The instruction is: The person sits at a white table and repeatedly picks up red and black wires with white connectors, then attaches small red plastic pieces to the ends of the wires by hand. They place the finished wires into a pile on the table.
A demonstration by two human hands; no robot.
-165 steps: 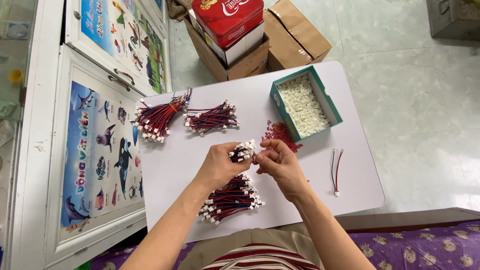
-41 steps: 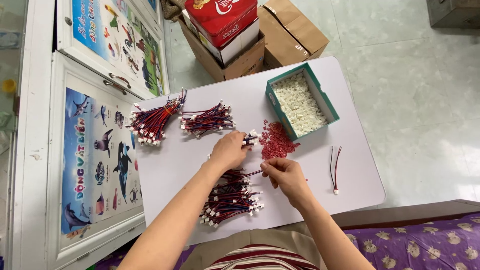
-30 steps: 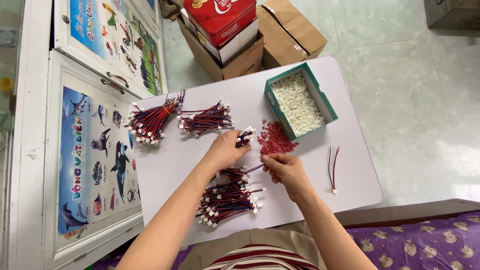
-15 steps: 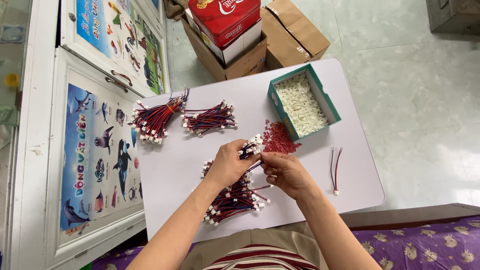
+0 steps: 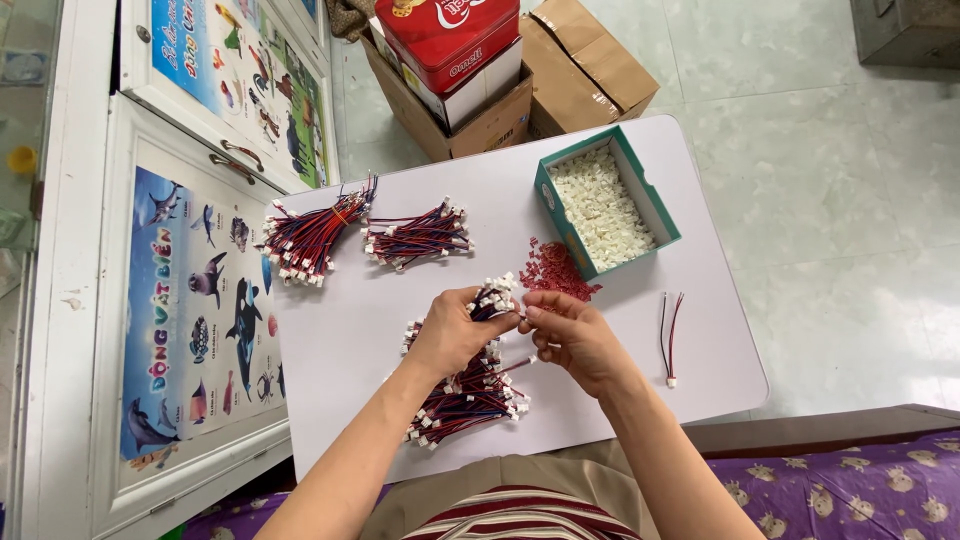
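My left hand [image 5: 452, 332] grips a small bunch of red-and-blue wires [image 5: 493, 300] with white plugs at their ends, held above the white table [image 5: 340, 340]. My right hand [image 5: 570, 335] pinches at the tip of that bunch, fingertips touching the left hand's. Under both hands lies a loose heap of the same plugged wires [image 5: 470, 395]. A pile of small red parts [image 5: 557, 272] sits just beyond my fingers.
Two tied wire bundles [image 5: 310, 238] [image 5: 417, 236] lie at the table's far left. A green box of white plugs [image 5: 603, 203] stands at the far right, a single wire pair [image 5: 670, 335] by the right edge. Cardboard boxes and a red tin [image 5: 452, 40] are on the floor behind.
My left hand reached out toward the red parts, then drew back holding the wire bunch. My right hand came up from the heap to meet it at the bunch's tip.
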